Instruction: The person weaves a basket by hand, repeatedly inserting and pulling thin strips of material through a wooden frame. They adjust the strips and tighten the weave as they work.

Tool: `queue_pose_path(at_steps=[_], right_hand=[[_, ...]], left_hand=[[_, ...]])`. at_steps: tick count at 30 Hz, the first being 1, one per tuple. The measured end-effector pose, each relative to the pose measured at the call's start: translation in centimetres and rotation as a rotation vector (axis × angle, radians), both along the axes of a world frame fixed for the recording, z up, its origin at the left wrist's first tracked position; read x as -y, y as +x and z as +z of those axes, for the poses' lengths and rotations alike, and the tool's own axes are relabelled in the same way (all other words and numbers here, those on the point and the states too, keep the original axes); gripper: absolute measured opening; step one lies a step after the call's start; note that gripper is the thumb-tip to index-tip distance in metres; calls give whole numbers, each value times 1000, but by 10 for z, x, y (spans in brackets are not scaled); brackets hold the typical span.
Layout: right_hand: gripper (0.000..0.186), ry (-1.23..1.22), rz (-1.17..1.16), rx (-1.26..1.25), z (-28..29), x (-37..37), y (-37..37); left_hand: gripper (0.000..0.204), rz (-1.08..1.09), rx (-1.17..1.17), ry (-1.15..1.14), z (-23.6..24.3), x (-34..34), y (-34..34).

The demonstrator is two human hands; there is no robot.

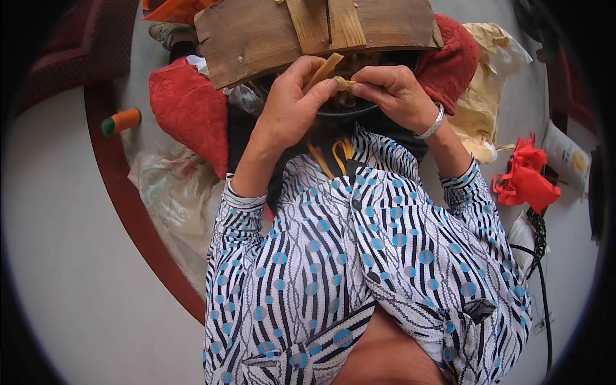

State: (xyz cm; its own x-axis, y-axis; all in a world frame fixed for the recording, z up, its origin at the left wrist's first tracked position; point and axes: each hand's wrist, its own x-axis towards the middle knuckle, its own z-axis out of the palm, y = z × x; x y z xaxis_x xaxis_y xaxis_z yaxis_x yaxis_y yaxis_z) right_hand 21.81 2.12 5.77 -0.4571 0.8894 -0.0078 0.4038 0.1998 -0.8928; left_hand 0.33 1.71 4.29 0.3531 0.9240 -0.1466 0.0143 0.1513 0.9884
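Observation:
In front of my lap, both hands work close together over a dark round bowl [350,114]. My left hand [282,112] is closed around a pale yellow, flat strip [328,68] whose upper end sticks up past the thumb. Between my fingertips lies a twisted, lumpy yellowish piece [344,84]; whether it joins the strip I cannot tell. My right hand [399,96] pinches that piece's right end with thumb and forefinger. More pale pieces show dimly inside the bowl, partly hidden by my hands. Just beyond, a wooden board [253,45] carries two narrow wood slats [346,25].
Red cloth [189,106] covers my knees on both sides. An orange thread spool [126,120] and a clear plastic bag [176,192] lie at left. To the right are crumpled tan paper [484,80], a red bag [526,178] and a black cable [544,295].

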Motion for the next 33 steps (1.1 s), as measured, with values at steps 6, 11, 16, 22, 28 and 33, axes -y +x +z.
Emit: queue_pose_path(at_steps=[6,11,16,22,28,33], right_hand=[[33,614,-170,172,10,-2,-8],[21,603,-142,249,17,-4,-21],[26,42,-34,168,7,1,-8],[23,-691,225,-545,82,35,-32],[24,-48,-318,-548,-11,-12,-30],[17,259,-476,-242,-10,-8,-36]], left_hand=[[23,-87,-203,-71,8,10,7],[24,-201,-140,4,20,13,24],[26,-190,-290,208,24,-6,-7],[33,-68,134,20,13,-13,5],[23,26,514,-194,24,7,39],[26,115,565,-200,23,4,55]])
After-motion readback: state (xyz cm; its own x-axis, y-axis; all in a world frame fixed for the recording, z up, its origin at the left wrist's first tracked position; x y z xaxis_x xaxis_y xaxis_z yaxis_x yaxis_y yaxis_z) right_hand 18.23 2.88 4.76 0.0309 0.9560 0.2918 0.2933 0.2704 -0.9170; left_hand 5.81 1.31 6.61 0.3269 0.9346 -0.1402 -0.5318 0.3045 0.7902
